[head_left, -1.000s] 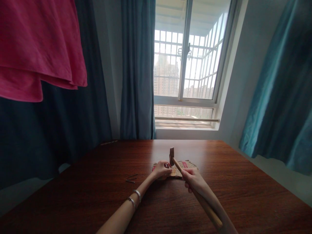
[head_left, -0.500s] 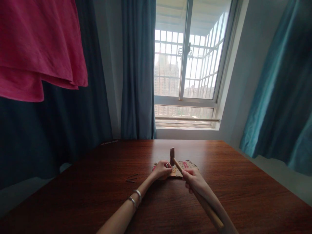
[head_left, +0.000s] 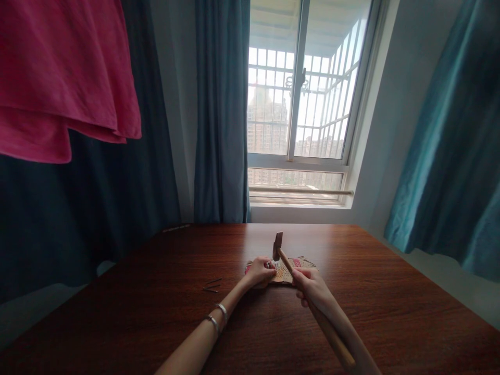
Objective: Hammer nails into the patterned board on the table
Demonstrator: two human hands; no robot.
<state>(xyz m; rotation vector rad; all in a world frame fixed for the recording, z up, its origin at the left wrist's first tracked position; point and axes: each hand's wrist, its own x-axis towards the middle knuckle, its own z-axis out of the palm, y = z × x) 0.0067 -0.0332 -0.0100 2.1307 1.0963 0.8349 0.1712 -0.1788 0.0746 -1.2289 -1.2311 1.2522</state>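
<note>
My right hand [head_left: 311, 285] is wrapped round the wooden handle of a hammer [head_left: 286, 262]. The hammer's dark metal head is raised just above the fingertips of my left hand [head_left: 262, 272]. Those fingers are pinched together over a patterned board [head_left: 301, 265], with what looks like a thin nail [head_left: 276, 265] upright at their tips. Yellow, pink and tan patterning covers the board, and a row of several nails [head_left: 308, 260] stands along its far right edge. My left hand hides the board's left part.
Several loose nails [head_left: 212, 285] lie on the brown wooden table [head_left: 156, 317], left of the board. A pink cloth [head_left: 66, 73] hangs at upper left. Blue curtains [head_left: 222, 114] and a barred window [head_left: 297, 104] are beyond the table's far edge.
The hammer head has risen slightly and shifted a little to the right. My left hand stays in place on the board.
</note>
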